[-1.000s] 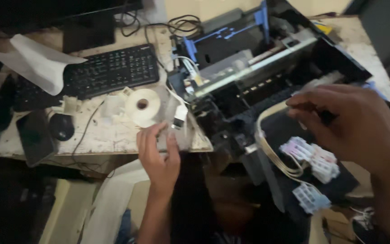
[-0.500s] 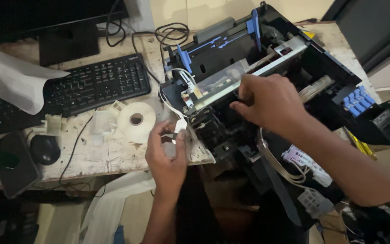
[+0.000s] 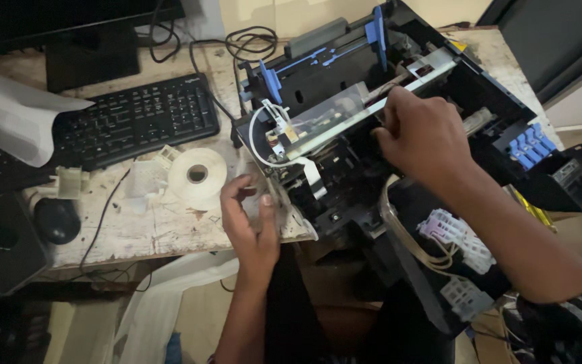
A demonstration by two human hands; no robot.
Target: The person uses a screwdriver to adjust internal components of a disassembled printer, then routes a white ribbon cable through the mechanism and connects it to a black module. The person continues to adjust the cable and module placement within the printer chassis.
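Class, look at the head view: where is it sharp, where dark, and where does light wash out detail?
Head view: the keyboard and right hand are fairly sharp; the left hand is slightly soft; below the desk it falls into deep shadow; the tape roll and white cloth look bright, nearly washed out.

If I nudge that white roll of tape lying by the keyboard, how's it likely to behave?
The white tape roll lies flat on its side on the table, so it would probably slide rather than roll. It looks small with a hollow core, so likely light. Set on edge, it could roll off; the left hand is close.
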